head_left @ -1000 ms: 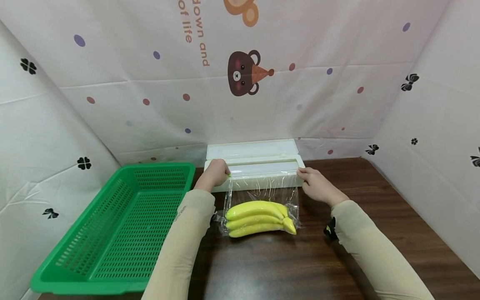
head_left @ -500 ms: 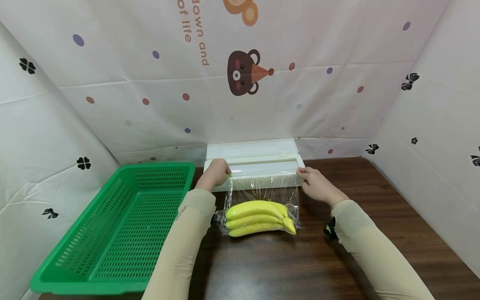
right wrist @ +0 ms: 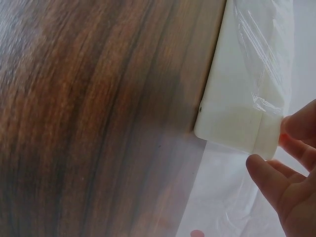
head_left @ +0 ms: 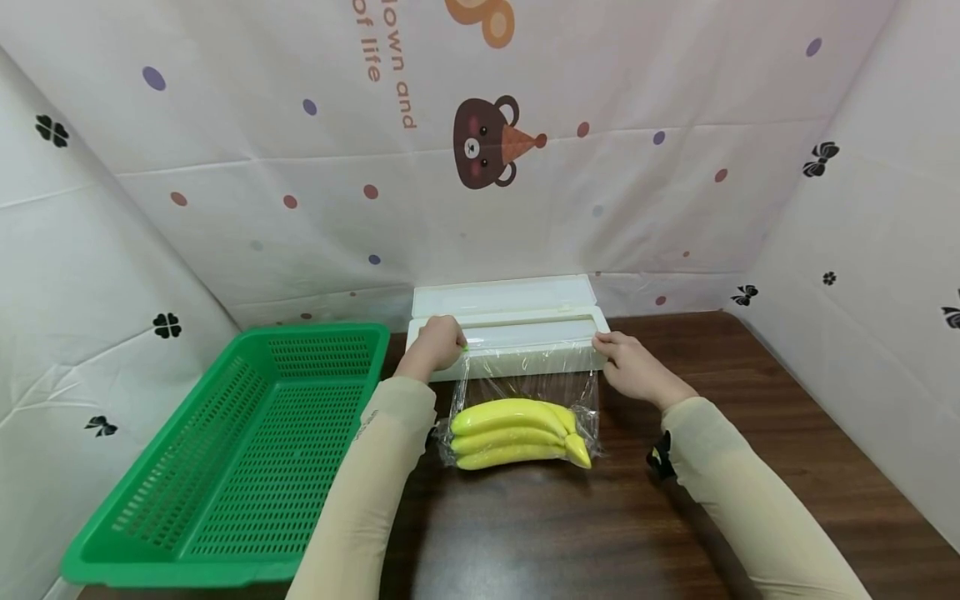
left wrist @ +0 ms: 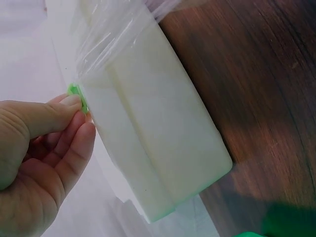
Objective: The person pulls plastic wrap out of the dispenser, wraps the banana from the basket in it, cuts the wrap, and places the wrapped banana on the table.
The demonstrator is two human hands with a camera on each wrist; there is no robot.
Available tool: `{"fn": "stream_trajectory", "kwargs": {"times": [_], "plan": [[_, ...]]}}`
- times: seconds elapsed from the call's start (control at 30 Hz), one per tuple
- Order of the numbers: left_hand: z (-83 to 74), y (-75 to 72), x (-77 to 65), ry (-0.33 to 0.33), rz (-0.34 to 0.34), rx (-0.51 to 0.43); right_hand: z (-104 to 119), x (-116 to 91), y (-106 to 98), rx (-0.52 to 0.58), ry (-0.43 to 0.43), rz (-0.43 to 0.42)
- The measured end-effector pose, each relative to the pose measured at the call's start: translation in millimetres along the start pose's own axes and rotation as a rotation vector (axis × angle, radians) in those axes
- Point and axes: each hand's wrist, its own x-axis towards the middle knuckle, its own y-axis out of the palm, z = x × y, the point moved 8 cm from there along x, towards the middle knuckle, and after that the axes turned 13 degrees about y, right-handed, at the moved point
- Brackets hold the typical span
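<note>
Across the back of the table lies a white cling film dispenser [head_left: 510,319] with its lid raised. Clear cling film [head_left: 536,385] runs from its front edge to a bunch of yellow bananas [head_left: 506,435], crumpling around their ends. My left hand [head_left: 438,342] pinches a small green slide cutter [left wrist: 77,97] between thumb and fingers, on the dispenser's edge left of the film. My right hand [head_left: 633,367] grips the dispenser's right front corner, thumb on top and fingers spread around the end in the right wrist view.
A green plastic basket [head_left: 172,573] with slotted sides stands at the left, close beside the left forearm. The dark wooden table [head_left: 570,533] meets a patterned white sheet [head_left: 637,225] behind the dispenser and along both sides.
My left hand has slid slightly to the right along the dispenser's edge with the green slide cutter. The right hand keeps its hold, and the bananas stay in place.
</note>
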Motion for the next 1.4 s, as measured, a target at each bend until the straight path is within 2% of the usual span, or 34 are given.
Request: {"fn": "stream_trajectory", "kwargs": {"times": [0.33, 0.6, 0.83, 1.03, 1.23, 1.4], "plan": [[-3.8, 0.6, 0.2, -0.007, 0.003, -0.036, 0.7, 0.2, -0.5, -0.01, 0.005, 0.003], [-8.1, 2.7, 2.0, 0.016, 0.028, -0.068, 0.3, -0.1, -0.4, -0.002, 0.017, 0.009], [-7.4, 4.0, 4.6, 0.021, 0.016, -0.058, 0.2, 0.8, 0.7, -0.008, 0.007, 0.009], [-7.0, 7.8, 7.7, 0.021, 0.034, -0.052, -0.8, 0.5, 0.3, -0.002, 0.024, 0.016], [-8.0, 5.5, 6.4, 0.007, 0.026, -0.045, -1.5, -0.4, -1.1, 0.01, 0.031, 0.016], [-9.5, 5.2, 3.6, 0.027, 0.05, -0.032, -1.3, -1.0, 1.2, 0.019, 0.025, 0.021]]}}
